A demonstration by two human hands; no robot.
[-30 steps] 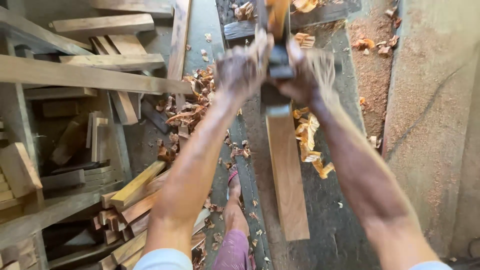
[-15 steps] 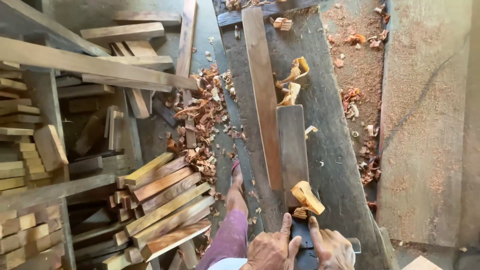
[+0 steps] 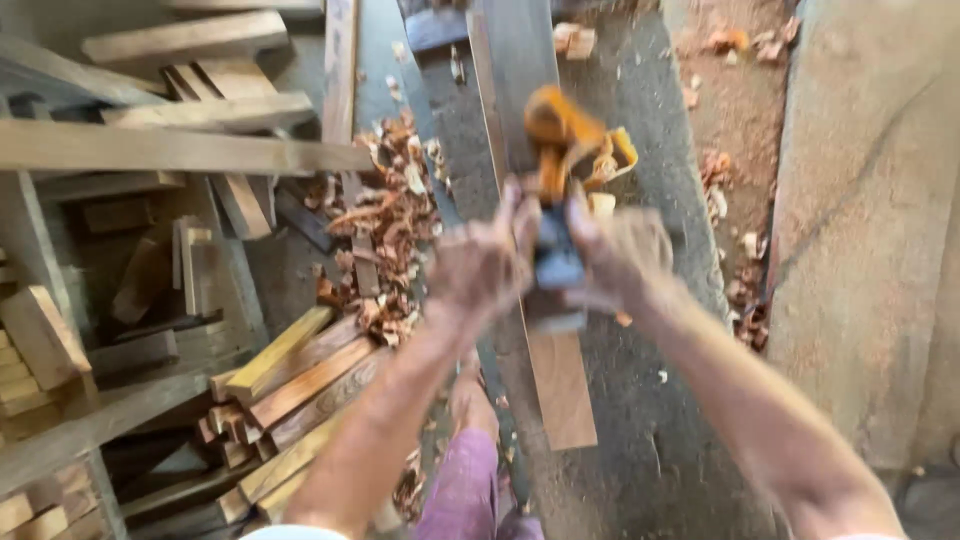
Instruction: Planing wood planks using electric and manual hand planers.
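I see left hand [image 3: 478,268] and right hand [image 3: 618,255] clenched on hand plane [image 3: 556,262], midway along plank [image 3: 545,330]. Keep sole flat, pressure even; shavings [image 3: 572,140] curling ahead of plane.

Both hands, left [image 3: 478,268] and right [image 3: 622,258], are gripping a dark plane [image 3: 557,262] lying on a long plank [image 3: 560,385] on the desk [image 3: 650,440]. Orange shavings [image 3: 565,135] are curling just ahead of it, with more shavings [image 3: 385,235] littering the floor beside stacked offcuts [image 3: 290,380].

Motion blur smears both hands [image 3: 555,265] and the plane [image 3: 556,262] (its body mostly hidden).
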